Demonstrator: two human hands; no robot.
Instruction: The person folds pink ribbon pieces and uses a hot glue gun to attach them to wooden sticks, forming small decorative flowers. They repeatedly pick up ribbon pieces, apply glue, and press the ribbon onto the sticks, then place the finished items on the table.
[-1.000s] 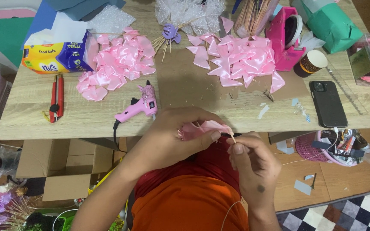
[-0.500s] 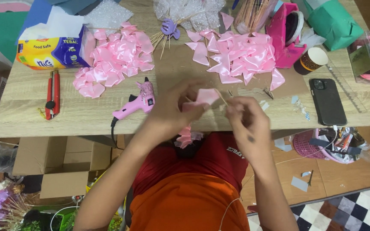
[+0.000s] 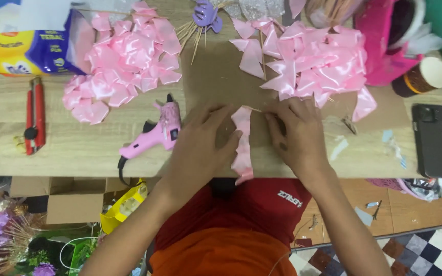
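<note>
A strip of pink satin ribbon lies on the wooden table, running from mid-table down over the front edge. My left hand presses on its left side with the fingers spread. Fingers curled, my right hand rests on the table just right of the ribbon's top, at a thin wooden stick poking out there. A pink glue gun lies just left of my left hand.
Two heaps of folded pink ribbon pieces lie at the back. Also on the table are a red cutter, a tissue pack, a black phone, a tape roll and a pink bag. Boxes and flowers sit below left.
Both hands moved forward from my lap up onto the table, carrying the pink ribbon. The ribbon now lies flat on the table under my left hand.
</note>
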